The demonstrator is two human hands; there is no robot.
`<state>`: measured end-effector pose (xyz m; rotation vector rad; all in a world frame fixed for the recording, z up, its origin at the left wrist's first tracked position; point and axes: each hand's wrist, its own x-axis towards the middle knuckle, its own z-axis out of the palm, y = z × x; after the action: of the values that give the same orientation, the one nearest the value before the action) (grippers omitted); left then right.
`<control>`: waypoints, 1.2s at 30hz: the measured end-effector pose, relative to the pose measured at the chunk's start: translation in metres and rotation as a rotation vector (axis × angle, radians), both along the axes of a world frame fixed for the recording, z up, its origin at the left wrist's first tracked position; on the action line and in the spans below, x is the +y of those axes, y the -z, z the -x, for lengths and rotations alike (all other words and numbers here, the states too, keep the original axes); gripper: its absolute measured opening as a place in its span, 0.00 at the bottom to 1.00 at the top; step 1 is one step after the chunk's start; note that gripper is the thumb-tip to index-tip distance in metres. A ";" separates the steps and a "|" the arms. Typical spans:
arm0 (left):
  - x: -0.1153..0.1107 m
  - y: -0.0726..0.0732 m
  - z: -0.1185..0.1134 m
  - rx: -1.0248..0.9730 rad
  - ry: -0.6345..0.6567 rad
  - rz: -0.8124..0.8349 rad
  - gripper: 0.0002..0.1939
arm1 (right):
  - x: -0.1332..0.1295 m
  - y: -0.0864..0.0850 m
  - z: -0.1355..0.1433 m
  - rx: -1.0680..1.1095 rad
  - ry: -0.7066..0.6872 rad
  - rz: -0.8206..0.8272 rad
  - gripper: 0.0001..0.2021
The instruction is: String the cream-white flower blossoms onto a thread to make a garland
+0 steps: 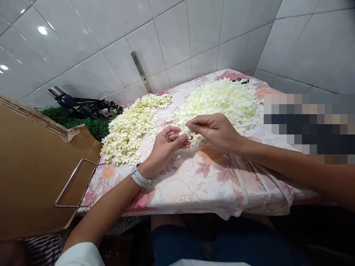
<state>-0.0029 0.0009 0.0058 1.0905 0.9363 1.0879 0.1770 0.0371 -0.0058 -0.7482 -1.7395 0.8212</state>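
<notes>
My left hand (168, 146), with a white watch on its wrist, pinches a small white artificial flower (189, 136) between thumb and fingers. My right hand (215, 130) is closed in a pinch just above and beside that flower; what lies between its fingertips is too small to tell. Behind my right hand spreads a wide heap of pale, loose flower pieces (222, 101). To the left of my hands lies a pile of cream flowers with yellow centres (130, 131). Both heaps rest on a floral-patterned cloth (183, 188).
A large cardboard box (36, 173) stands at the left, with a bent metal wire frame (72, 181) by its edge. Green shredded strands (76, 123) and a dark flowered bundle (94, 107) lie behind it. White straps (263, 181) hang at the table's front. The right side is pixelated.
</notes>
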 end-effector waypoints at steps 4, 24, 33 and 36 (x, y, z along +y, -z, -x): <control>0.002 -0.001 0.002 -0.022 -0.013 -0.002 0.24 | 0.003 0.002 0.001 0.084 0.077 0.031 0.11; 0.002 -0.003 0.004 0.125 -0.009 0.018 0.11 | 0.007 -0.004 -0.001 0.208 -0.045 0.298 0.24; -0.002 -0.004 0.003 0.377 0.021 -0.224 0.16 | 0.004 -0.001 0.000 0.078 -0.226 0.248 0.24; -0.003 -0.007 0.004 0.360 0.032 -0.239 0.16 | 0.006 0.000 -0.001 0.057 -0.168 0.184 0.23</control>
<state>-0.0067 -0.0021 0.0130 1.5285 1.0836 1.0120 0.1778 0.0429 -0.0063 -0.6984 -1.7079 1.1183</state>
